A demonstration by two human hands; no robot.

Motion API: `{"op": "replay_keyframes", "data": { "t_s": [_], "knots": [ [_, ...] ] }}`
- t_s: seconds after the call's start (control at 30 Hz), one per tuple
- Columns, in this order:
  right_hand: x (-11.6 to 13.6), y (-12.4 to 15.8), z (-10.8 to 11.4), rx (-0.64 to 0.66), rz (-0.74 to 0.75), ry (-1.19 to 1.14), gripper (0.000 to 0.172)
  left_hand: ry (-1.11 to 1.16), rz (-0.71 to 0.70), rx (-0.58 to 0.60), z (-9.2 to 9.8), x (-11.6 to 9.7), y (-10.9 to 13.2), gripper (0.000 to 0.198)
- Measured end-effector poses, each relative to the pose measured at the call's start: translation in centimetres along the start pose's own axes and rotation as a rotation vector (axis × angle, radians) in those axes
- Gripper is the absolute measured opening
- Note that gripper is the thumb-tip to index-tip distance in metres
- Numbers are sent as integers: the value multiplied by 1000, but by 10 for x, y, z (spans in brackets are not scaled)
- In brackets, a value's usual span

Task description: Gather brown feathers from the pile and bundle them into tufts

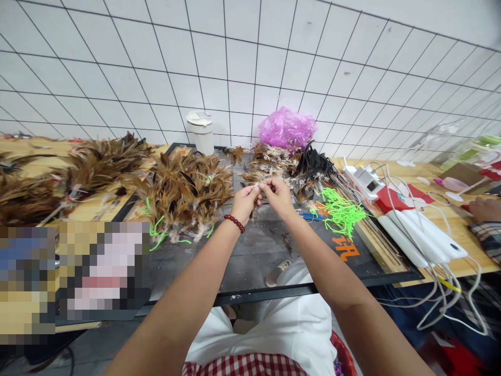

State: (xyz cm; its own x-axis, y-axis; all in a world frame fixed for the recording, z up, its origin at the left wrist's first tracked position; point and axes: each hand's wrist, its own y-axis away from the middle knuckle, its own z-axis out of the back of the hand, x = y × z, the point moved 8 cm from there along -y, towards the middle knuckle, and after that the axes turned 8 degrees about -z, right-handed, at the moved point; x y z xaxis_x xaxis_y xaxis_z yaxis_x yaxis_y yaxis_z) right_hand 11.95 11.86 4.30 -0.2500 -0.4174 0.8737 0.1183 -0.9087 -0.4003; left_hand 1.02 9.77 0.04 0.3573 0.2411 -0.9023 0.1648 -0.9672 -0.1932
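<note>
Above the dark glass-like board (250, 261), my left hand (246, 202) and my right hand (277, 196) meet with fingertips pinched together. Between them is a small brown feather (256, 204), mostly covered by the fingers. A red bead bracelet (235, 223) circles my left wrist. Left of my hands lies a big heap of brown feathers (188, 188) with green strings in it. Just behind my hands are pale speckled feathers (270, 162) and black feathers (313, 164). Bright green strings (340, 211) lie to the right, beside a blue tool (310, 215).
A white lidded cup (201, 133) and a pink plastic bag (287, 128) stand by the tiled wall. More brown feathers (105, 162) cover the left. White power strips and cables (422, 237) lie right, near another person's hand (485, 209). Part of the lower left is pixelated.
</note>
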Motion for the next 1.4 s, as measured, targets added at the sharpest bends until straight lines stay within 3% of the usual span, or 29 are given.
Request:
{"op": "replay_keyframes", "data": {
  "t_s": [0.17,0.33,0.63,0.77,0.87,0.97,1.13,1.4],
  "knots": [
    [-10,-4,3,-13,-106,-175,20,7,0,-41,3,-1,-1,24],
    [-22,-4,-3,57,-221,-378,27,81,-14,-83,6,-4,-3,23],
    [-18,-3,-4,68,-229,-434,26,87,12,9,-3,-3,1,22],
    [-26,-1,-13,222,-358,-512,35,155,86,25,-4,-1,3,22],
    [-26,5,-21,390,-433,-606,41,235,207,127,-13,1,9,23],
    [-24,9,-23,459,-454,-646,40,265,272,204,-20,0,15,26],
    [-27,6,-20,395,-461,-636,31,229,229,246,-21,-1,15,27],
    [-29,5,-17,257,-469,-603,35,111,193,276,-20,3,13,29]
  ]
}}
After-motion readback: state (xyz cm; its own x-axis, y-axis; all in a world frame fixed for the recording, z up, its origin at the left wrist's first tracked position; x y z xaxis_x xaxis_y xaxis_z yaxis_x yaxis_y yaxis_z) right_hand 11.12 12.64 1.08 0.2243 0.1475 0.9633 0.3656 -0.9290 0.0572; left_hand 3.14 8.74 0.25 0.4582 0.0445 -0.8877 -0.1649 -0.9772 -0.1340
